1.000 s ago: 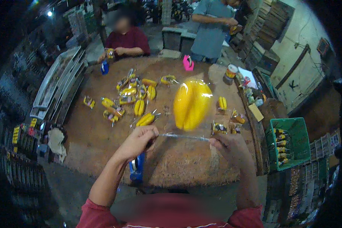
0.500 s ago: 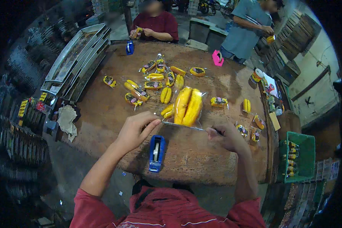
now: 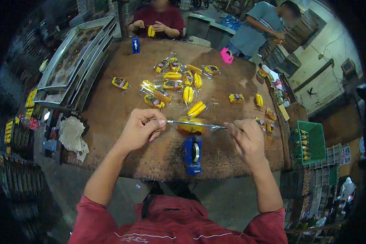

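Observation:
A clear plastic bag with a yellow filled bread roll (image 3: 190, 127) in it hangs just above the table. My left hand (image 3: 143, 127) pinches one end of the bag's rolled or folded edge, and my right hand (image 3: 247, 138) pinches the other. Between them the edge is stretched taut and level. Right below the bag stands a blue tape dispenser (image 3: 192, 156) with a roll of tape in it. Past my hands lie several bagged yellow rolls, among them a split one (image 3: 197, 109) and a topped one (image 3: 154, 101).
Stacked metal trays (image 3: 73, 61) stand at the left, with a crumpled cloth (image 3: 73, 136) nearby. A green crate (image 3: 309, 142) sits by the table's right edge. Across the table are a second blue dispenser (image 3: 135, 45), a pink one (image 3: 227, 55) and two people handling yellow rolls.
The bag has tipped from showing the roll's broad face to hanging behind its taut edge. The view has shifted, and the dispenser now appears beneath the bag. The person opposite holds a roll differently.

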Motion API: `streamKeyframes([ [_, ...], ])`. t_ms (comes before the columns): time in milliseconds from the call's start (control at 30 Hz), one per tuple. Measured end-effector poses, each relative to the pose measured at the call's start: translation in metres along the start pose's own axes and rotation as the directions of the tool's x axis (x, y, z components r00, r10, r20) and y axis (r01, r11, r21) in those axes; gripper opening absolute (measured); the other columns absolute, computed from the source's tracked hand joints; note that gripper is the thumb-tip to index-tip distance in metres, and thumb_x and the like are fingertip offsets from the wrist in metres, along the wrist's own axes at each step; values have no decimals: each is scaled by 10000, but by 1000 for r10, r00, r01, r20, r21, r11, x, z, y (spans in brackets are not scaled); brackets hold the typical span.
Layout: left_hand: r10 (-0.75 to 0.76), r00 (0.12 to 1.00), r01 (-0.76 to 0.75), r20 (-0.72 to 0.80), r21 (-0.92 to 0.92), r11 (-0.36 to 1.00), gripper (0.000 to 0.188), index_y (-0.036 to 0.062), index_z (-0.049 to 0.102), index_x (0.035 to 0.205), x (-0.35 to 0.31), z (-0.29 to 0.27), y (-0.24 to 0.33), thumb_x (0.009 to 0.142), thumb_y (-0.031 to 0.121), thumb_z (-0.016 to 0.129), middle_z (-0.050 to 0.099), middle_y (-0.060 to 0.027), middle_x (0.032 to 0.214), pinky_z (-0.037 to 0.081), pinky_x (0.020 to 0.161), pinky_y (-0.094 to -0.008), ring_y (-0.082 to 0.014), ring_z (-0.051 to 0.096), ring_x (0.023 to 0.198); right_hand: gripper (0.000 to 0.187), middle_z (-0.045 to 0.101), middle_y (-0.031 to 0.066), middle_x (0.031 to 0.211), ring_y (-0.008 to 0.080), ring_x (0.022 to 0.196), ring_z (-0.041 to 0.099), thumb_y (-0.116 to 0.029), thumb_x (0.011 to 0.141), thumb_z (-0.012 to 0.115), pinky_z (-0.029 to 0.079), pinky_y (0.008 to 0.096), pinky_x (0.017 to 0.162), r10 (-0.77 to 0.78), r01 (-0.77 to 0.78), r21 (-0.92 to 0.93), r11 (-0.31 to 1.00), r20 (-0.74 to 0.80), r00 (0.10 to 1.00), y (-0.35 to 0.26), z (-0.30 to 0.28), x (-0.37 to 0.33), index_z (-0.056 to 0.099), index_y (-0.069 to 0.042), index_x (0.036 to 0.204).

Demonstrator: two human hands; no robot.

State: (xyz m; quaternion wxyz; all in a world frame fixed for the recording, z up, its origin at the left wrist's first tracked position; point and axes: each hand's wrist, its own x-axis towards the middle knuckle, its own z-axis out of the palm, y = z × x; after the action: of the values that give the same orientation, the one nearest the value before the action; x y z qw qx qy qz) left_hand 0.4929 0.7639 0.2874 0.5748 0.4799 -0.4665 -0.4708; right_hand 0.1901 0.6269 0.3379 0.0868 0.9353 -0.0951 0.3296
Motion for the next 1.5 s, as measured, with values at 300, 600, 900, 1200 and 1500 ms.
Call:
streamKeyframes([
  [300, -18, 958, -102, -288, -397, 912, 976, 113, 180, 1543, -41, 92, -32, 808, 14, 815, 653, -125, 1276, 517, 930, -331, -163, 632, 1069, 162, 559, 25, 778, 215, 688, 586, -168, 797, 780, 473, 360, 554, 9, 10, -103, 995, 182, 983, -18, -7, -12, 678, -112, 909],
  [600, -408, 911, 413, 61, -134, 901, 720, 38, 423, 1445, -68, 132, -72, 840, 68, 814, 676, -84, 1191, 552, 900, -323, -159, 675, 1034, 428, 536, 10, 537, 148, 428, 401, -366, 991, 658, 366, 320, 455, 454, -796, 371, 478, 671, 586, -15, 0, -95, 631, -87, 668],
  [900, -9, 959, 182, -282, 593, 784, 617, 99, 485, 1470, -123, 151, -82, 910, 164, 733, 655, -160, 1233, 521, 884, -373, -278, 668, 1085, 514, 407, -72, 524, 62, 474, 337, -489, 1009, 596, 255, 279, 453, -73, -991, 132, -21, 988, 134, 6, 33, -168, 633, -103, 671],
  [1200, -419, 907, 356, 43, 453, 817, 185, -5, 685, 1032, -151, 123, -80, 1013, 157, 598, 589, -60, 666, 434, 536, -299, -154, 564, 553, 502, 459, -48, 557, 61, 583, 422, -439, 1007, 612, 331, 285, 540, -162, -873, 450, 191, 891, 424, -15, 57, -174, 678, -73, 669],
  [1500, -639, 735, 596, -228, -234, 769, 243, 37, 550, 857, -197, 52, -126, 1042, 185, 495, 410, 33, 635, 293, 432, -238, -66, 371, 472, 440, 632, 40, 907, 147, 887, 593, -447, 1018, 608, 492, 342, 860, 865, -921, 389, 5, 461, 199, -79, 173, -255, 678, -41, 1173],
])
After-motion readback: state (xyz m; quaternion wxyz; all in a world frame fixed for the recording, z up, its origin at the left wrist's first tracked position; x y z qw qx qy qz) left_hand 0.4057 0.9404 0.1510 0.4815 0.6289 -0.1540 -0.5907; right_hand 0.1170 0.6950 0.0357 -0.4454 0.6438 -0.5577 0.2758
